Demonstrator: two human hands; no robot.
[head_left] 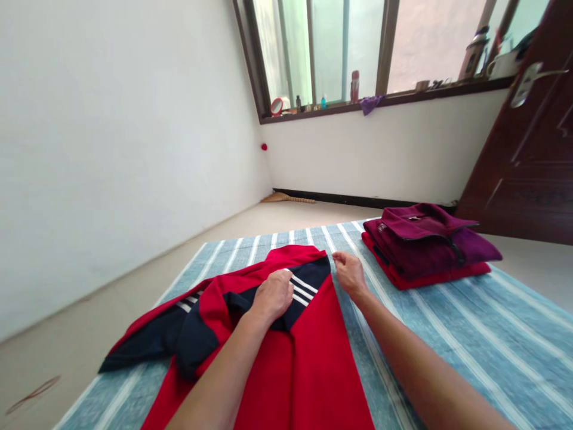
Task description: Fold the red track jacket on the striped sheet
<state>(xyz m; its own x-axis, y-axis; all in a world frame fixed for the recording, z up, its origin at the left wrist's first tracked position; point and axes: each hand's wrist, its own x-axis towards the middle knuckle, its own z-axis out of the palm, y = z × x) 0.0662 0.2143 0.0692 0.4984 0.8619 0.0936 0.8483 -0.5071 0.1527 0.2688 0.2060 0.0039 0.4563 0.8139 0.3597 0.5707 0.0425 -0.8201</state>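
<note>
Pressing down at the lower centre of the frame, the left hand (273, 297) lies palm-down, fingers curled, on the navy, white-striped part of a red jacket (308, 370), which is spread on a blue striped mat (470, 334) on the floor. Just right of it, the right hand (350, 273) rests at the jacket's edge with fingers loosely bent together; whether it pinches the cloth I cannot tell. Farther back, at centre right, a folded maroon garment (425, 239) sits on a folded red one (443, 276). Beyond, a brown door (528, 161) stands at far right, and a window sill (403, 97) with small bottles crosses the upper frame.
</note>
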